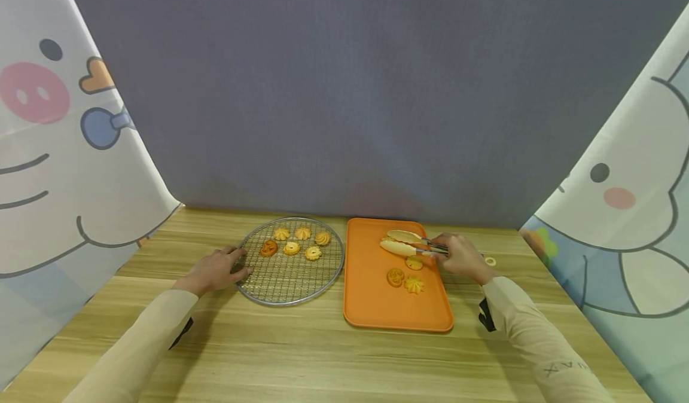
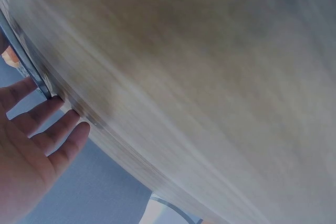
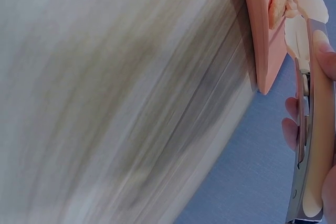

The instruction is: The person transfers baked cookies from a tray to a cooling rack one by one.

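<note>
My right hand (image 1: 459, 255) grips a pair of kitchen tongs (image 3: 320, 129) with cream scoop-shaped tips. The tips are spread apart over the back of the orange tray (image 1: 371, 307), with a cookie (image 1: 385, 240) partly hidden by them. Nearer on the tray lie a brown pretzel-shaped cookie (image 1: 395, 277), a star-shaped cookie (image 1: 414, 285) and a round one (image 1: 414, 263). My left hand (image 1: 215, 269) rests at the left rim of a round wire rack (image 1: 285, 283), its fingers relaxed and touching the metal edge. Several cookies (image 1: 291, 248) sit on the rack's back half.
Rack and tray stand side by side on a wooden table (image 1: 301, 355). A grey-blue panel (image 1: 344, 104) rises behind them, and cartoon-printed cloths (image 1: 630, 223) flank both sides. The pull ring (image 1: 490, 261) of the tongs sticks out right of my right hand.
</note>
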